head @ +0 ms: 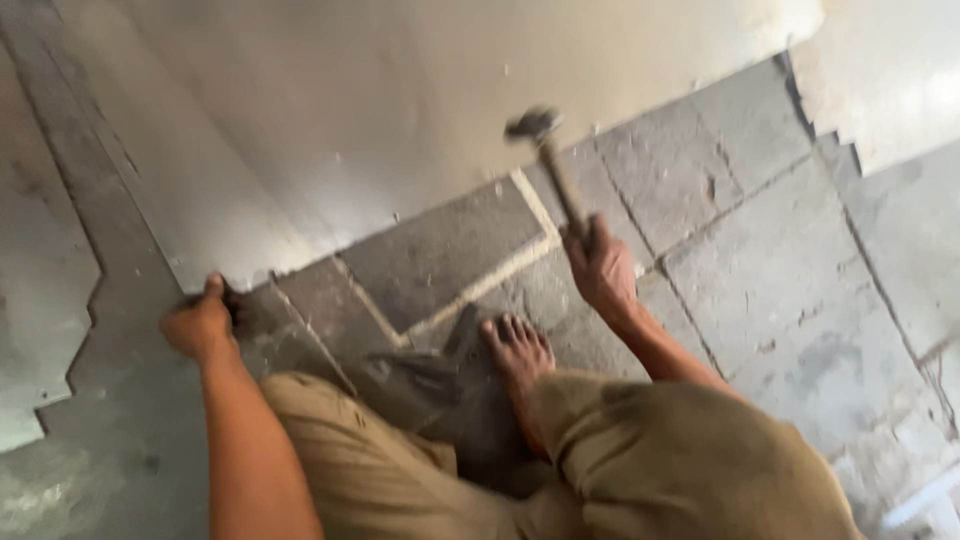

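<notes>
Hammer [548,160] was up in my right hand [602,268], fist wrapped tight round the lower end of the handle, head raised and tipped away from me and a bit to the left. Its long axis ran from my knuckles out toward the big sheet of metal [380,110], so the head hung roughly over where the sheet's near edge met the stone floor [760,270]. Motion blur made the head fuzzy, so I couldn't tell which face pointed down.

My left hand [200,325] was well off to the other side, fingers curled down at the sheet's near corner, gripping or pinning something dark there; too small and shadowed to say what. That made the left hand the one actually touching the sheet, with the right one above it.

Between the two hands sat my bare foot [520,355], toes pointing at the sheet edge, with a dark pair of snips or similar tool [430,362] lying just left of it. Open paving stretched out beyond my right hand; past my left, another jagged-cut sheet [40,290] crowded things.
</notes>
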